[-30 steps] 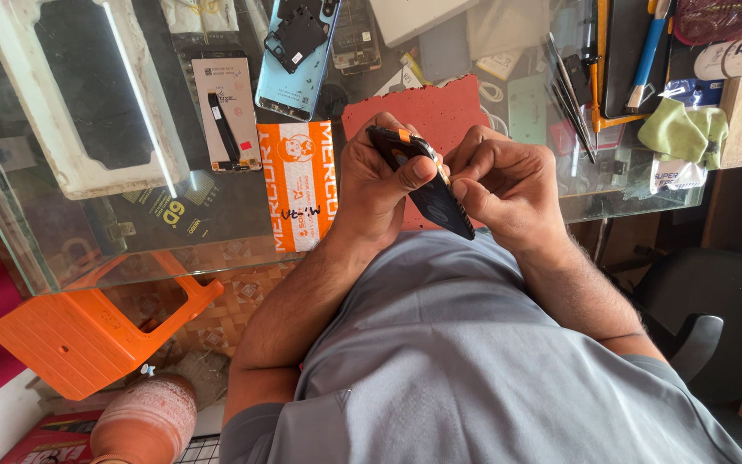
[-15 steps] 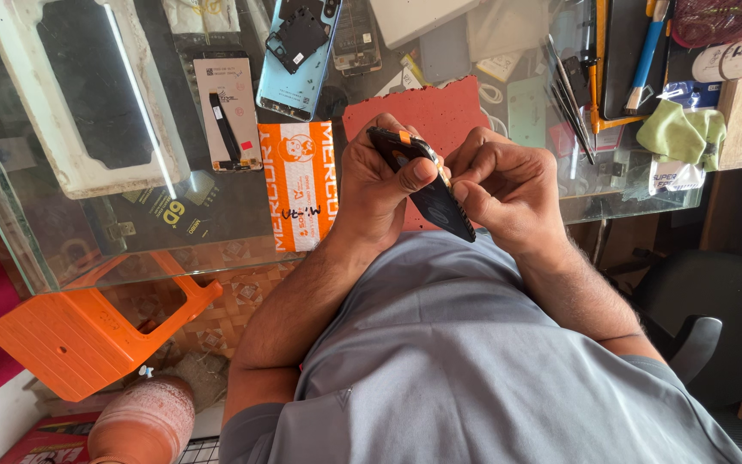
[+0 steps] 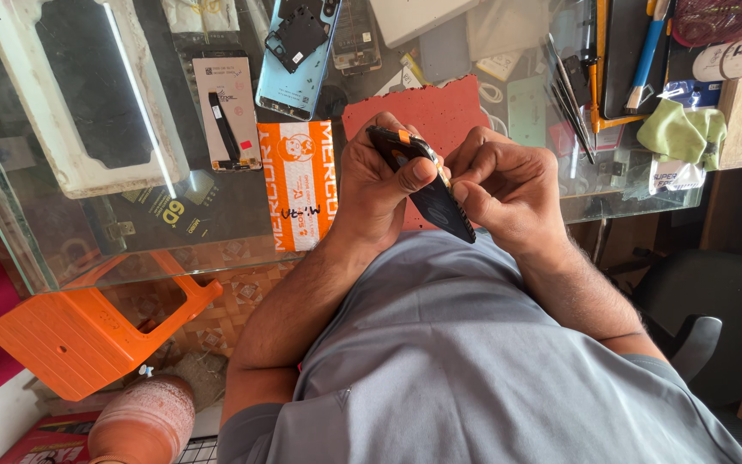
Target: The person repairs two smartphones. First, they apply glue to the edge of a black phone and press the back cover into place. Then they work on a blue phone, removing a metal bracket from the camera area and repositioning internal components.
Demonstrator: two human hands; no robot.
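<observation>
Grip: both hands pinch one dark phone [image 3: 429, 185], held tilted above the near edge of the bench [image 3: 88, 249], in front of the person's chest.
Left hand: left hand [image 3: 375, 185] wraps the phone's upper end, thumb pressed on its face, fingers curled behind.
Right hand: right hand [image 3: 508, 185] has thumb and forefinger pressed together at the phone's long edge; whether a small tool sits between them cannot be told.
Phone: black, with an orange strip near its top end; the lower corner pokes out below the hands, clear of the bench.
Risk: the phone hangs in the air on fingertips only, so a slip would likely drop it on the glass or into the lap; hard pressure at the edge could crack or bend the panel.
Surface: glass bench top, see-through, crowded. Red mat [image 3: 440, 112] lies just beyond the hands, an orange-and-white box [image 3: 298, 185] beside it, a light blue phone back [image 3: 298, 60] farther off, a white frame [image 3: 70, 94] to one side, tweezers [image 3: 570, 112] and a green cloth [image 3: 680, 129] on the other.
Room: orange stool [image 3: 88, 331] shows under the glass on a patterned floor; dark chair [image 3: 706, 292] stands by the bench.
</observation>
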